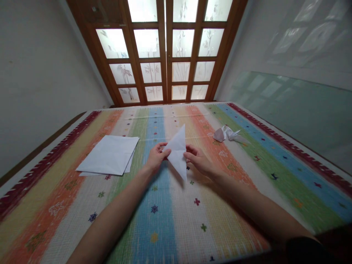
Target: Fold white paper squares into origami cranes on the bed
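Between my two hands is a white sheet of paper [178,150] folded into a triangle, held up above the striped cloth. Its long edge runs upright on the right, and one corner points left. My left hand [158,156] pinches the left corner, thumb on the near face. At the middle of the long edge, my right hand [198,157] grips the paper between thumb and fingers. A crease crosses the triangle's middle. The fingers behind the paper are partly hidden.
A small stack of white paper sheets [108,154] lies to the left. At the right rest folded white paper figures [227,134]. The striped tablecloth [154,227] covers the table. Beyond it stand wood-framed glass doors [166,80], with walls on both sides.
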`<action>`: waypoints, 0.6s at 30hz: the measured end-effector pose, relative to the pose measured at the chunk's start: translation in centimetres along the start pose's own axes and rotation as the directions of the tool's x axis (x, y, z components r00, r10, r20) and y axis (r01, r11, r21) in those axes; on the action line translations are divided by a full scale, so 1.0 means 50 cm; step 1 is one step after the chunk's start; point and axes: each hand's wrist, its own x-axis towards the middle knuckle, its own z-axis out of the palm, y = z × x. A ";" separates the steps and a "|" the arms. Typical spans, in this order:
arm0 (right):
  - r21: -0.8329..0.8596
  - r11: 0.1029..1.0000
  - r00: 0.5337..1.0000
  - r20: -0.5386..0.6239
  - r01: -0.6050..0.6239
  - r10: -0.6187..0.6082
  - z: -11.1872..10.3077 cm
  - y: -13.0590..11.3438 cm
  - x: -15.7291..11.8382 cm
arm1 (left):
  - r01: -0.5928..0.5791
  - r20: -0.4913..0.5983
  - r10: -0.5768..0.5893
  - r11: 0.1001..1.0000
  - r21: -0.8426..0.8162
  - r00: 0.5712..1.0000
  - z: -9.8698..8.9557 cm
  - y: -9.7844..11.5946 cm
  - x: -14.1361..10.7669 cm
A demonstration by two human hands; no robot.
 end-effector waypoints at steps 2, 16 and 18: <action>-0.006 1.000 0.999 -0.037 -0.005 0.004 0.019 0.009 0.002 | -0.022 -0.010 0.023 0.992 0.125 1.000 0.007 -0.018 -0.006; 0.050 0.999 0.989 -0.147 -0.010 0.018 0.045 0.030 -0.001 | -0.307 0.203 0.230 0.740 0.598 0.952 0.051 -0.041 -0.051; 0.079 0.996 0.990 -0.124 -0.050 0.060 0.046 0.030 -0.002 | -0.305 0.255 0.200 0.813 0.496 0.946 0.050 -0.048 -0.049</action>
